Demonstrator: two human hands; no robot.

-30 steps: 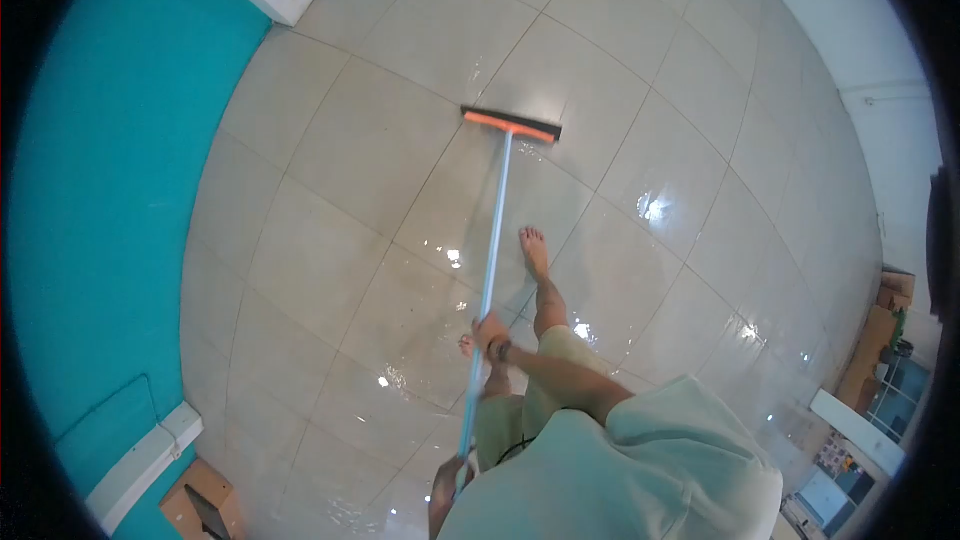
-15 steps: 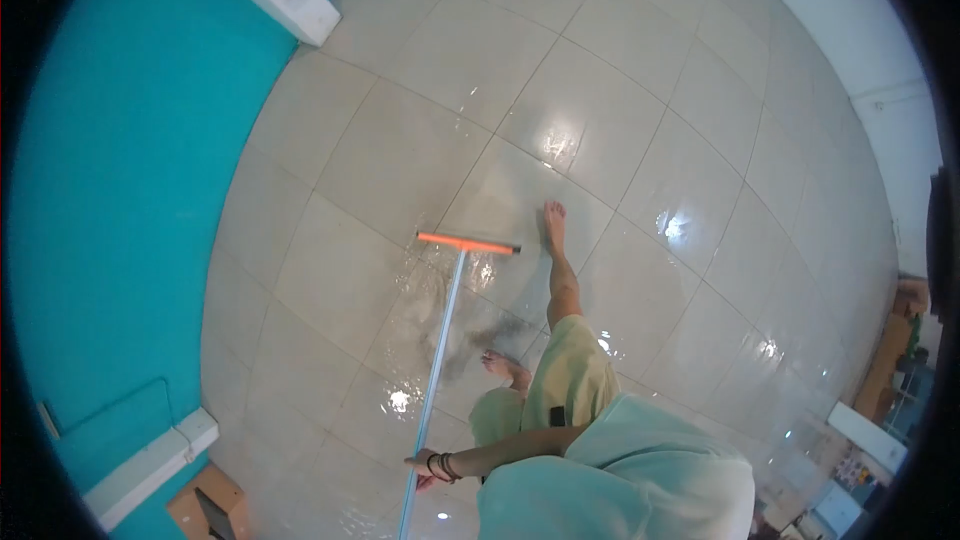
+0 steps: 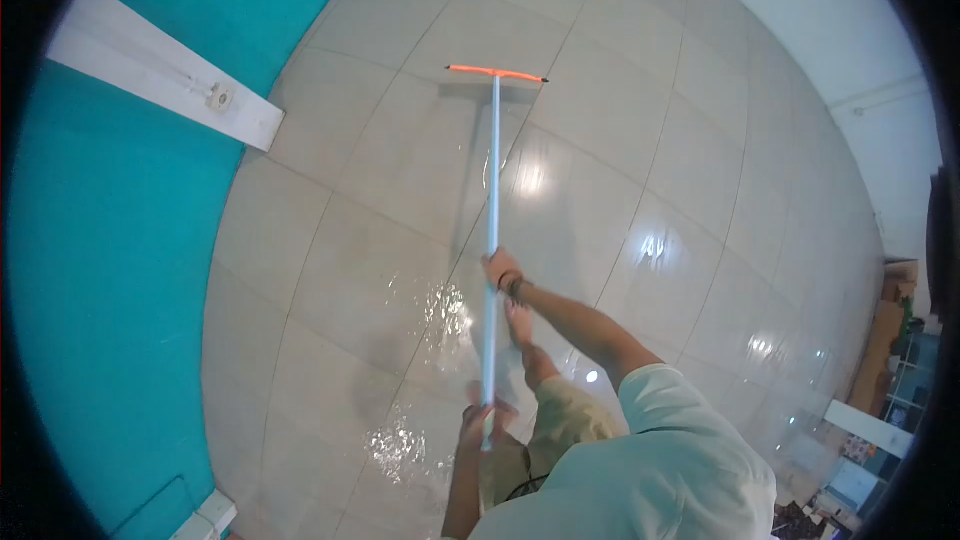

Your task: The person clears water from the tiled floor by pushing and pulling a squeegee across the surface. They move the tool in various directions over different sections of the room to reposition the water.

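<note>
A floor squeegee with an orange head (image 3: 497, 72) and a long pale blue pole (image 3: 493, 180) stretches forward from my body. Its shadow lies on the tiles apart from the head, so the head looks raised off the floor. Partway along the pole, my right hand (image 3: 503, 268), with dark bracelets at the wrist, is closed around it. My left hand (image 3: 484, 418) grips the pole close to its near end and is slightly smeared by motion. Below the squeegee is the wet tiled floor (image 3: 380, 180), with water glinting left of the pole.
A teal wall (image 3: 110, 240) with a white pillar (image 3: 170, 70) borders the left side. A white wall (image 3: 850, 90) runs along the right. Boxes and shelves (image 3: 905, 390) stand at the lower right. My bare foot (image 3: 519, 320) is beside the pole.
The squeegee has moved forward and its head has come up off the floor. My right hand has moved forward with the pole, and my left hand has come into view on it.
</note>
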